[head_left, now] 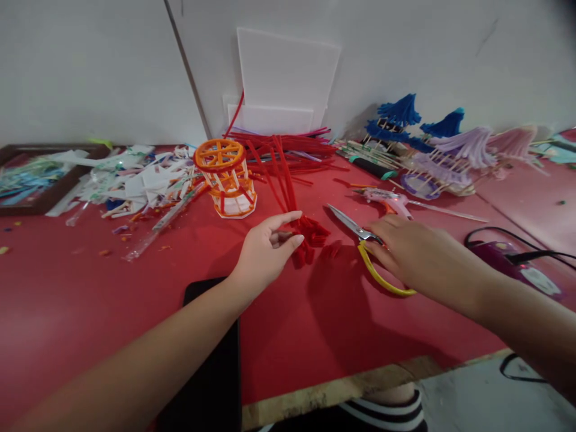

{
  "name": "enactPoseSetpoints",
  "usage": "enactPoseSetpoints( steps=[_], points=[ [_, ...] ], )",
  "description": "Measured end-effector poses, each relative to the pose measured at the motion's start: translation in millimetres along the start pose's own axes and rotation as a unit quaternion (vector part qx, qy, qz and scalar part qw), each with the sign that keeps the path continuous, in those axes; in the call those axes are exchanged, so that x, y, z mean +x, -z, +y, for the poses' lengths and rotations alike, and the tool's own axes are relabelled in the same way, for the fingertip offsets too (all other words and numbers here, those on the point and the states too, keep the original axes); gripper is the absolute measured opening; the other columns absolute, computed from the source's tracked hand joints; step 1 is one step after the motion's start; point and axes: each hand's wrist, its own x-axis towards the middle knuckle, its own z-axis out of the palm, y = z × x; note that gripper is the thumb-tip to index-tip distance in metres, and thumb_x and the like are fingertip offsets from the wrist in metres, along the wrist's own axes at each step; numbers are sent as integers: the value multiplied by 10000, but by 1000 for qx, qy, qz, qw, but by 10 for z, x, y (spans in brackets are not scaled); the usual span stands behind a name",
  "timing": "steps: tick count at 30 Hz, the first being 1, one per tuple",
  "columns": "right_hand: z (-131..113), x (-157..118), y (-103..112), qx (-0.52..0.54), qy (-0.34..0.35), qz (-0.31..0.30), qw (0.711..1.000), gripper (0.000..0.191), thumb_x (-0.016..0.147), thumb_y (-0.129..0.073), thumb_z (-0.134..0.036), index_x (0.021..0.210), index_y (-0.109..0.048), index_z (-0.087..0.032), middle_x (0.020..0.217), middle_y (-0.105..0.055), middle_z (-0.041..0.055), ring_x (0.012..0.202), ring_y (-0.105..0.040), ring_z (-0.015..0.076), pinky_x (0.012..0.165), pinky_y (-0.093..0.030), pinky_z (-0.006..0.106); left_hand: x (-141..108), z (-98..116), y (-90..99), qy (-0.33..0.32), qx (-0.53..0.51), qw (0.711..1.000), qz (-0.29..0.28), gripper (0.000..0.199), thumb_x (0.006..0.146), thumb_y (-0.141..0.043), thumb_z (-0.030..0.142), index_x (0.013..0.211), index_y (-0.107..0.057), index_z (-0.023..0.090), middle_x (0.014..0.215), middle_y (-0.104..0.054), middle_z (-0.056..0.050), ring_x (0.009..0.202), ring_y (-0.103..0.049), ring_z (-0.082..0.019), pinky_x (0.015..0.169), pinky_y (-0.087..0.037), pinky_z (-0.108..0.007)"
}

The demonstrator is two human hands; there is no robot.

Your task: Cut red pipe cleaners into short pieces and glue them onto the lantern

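Note:
My left hand [270, 246] pinches a bundle of red pipe cleaners [285, 186], whose long ends lean away toward the wall. Short red pieces [315, 233] cluster just right of its fingertips, above the red tabletop. My right hand [400, 249] is closed over the pivot and handles of a pair of scissors with yellow grips [382, 282]. The scissor blades [344, 219] point up and left, toward the red bundle. Some of the right fingers are hidden beneath the hand. Behind the left hand stands an orange and white lantern-shaped model [225, 177].
More red pipe cleaners [292, 150] lie by the wall under white boards [288, 72]. A pink glue gun [387, 199] rests beyond the scissors. Blue [398, 114] and purple [468, 147] roofed models stand at right. White scraps [153, 183] spread at left; a black flat object [207, 360] lies under my left forearm.

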Motion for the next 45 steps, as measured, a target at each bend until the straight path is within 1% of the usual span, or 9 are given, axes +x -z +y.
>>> enactPoseSetpoints(
  steps=[2, 5, 9, 12, 18, 29, 32, 36, 45],
  points=[
    [-125, 161, 102, 152, -3, 33, 988, 212, 909, -510, -227, 1016, -674, -149, 997, -720, 121, 899, -690, 254, 771, -535, 367, 7, -2, 0, 21, -28, 999, 5, 451, 776, -699, 137, 1224, -658, 178, 908, -744, -46, 828, -703, -154, 802, -557, -290],
    [-311, 388, 136, 388, -18, 34, 921, 159, 889, -562, -267, 964, -684, -197, 841, -729, 28, 718, -678, 151, 668, -522, 263, 15, 0, 4, 58, -76, 995, 20, 458, 775, -691, 99, 1226, -649, 166, 900, -756, -45, 838, -711, -148, 866, -552, -312],
    [-474, 534, -42, 496, -38, 75, 864, 115, 851, -620, -287, 901, -675, -199, 803, -716, 12, 695, -659, 133, 644, -505, 253, 15, 6, 6, 56, -112, 992, 15, 468, 766, -700, 90, 1226, -642, 158, 986, -769, -62, 899, -720, -161, 892, -548, -323],
    [-519, 510, -184, 529, -38, 72, 844, 194, 812, -693, -359, 936, -674, -211, 847, -718, 20, 739, -664, 145, 646, -509, 262, 1, 10, 6, 36, -140, 990, -7, 492, 743, -750, 149, 1222, -638, 159, 1074, -758, -77, 912, -723, -169, 855, -558, -303],
    [-525, 412, -272, 553, -28, 57, 831, 239, 769, -758, -375, 943, -694, -225, 795, -703, 11, 657, -626, 136, 594, -497, 266, -37, 39, 3, 36, -103, 993, -40, 535, 714, -799, 247, 1221, -646, 171, 814, -772, -49, 776, -730, -185, 748, -570, -292],
    [-503, 428, -244, 637, -68, 52, 767, 175, 778, -733, -371, 834, -720, -206, 662, -645, -15, 519, -526, 91, 495, -413, 243, -45, 58, -10, 1, -73, 997, -15, 487, 731, -781, 248, 1195, -661, 162, 1026, -760, -86, 906, -714, -187, 821, -569, -289],
    [-507, 431, -257, 678, -89, 55, 727, 185, 760, -751, -370, 805, -691, -201, 642, -622, -27, 492, -491, 76, 464, -395, 231, -49, 49, -7, -6, -62, 998, -10, 456, 736, -775, 253, 1170, -670, 162, 1143, -726, -99, 962, -694, -191, 841, -562, -292],
    [-509, 449, -280, 750, -121, 79, 645, 226, 765, -747, -386, 819, -620, -207, 656, -643, -22, 507, -550, 99, 432, -441, 226, -41, 27, 6, -11, -36, 999, -3, 512, 716, -801, 297, 1193, -665, 175, 983, -746, -74, 900, -684, -187, 833, -551, -310],
    [-494, 467, -299, 784, -172, 74, 592, 121, 680, -755, -260, 781, -730, -197, 789, -705, 20, 652, -633, 120, 586, -548, 264, -69, 45, -6, -44, -144, 988, -45, 448, 887, -569, 556, 1134, -725, 216, 1158, -737, -72, 1081, -651, -235, 952, -482, -350]
  ],
)
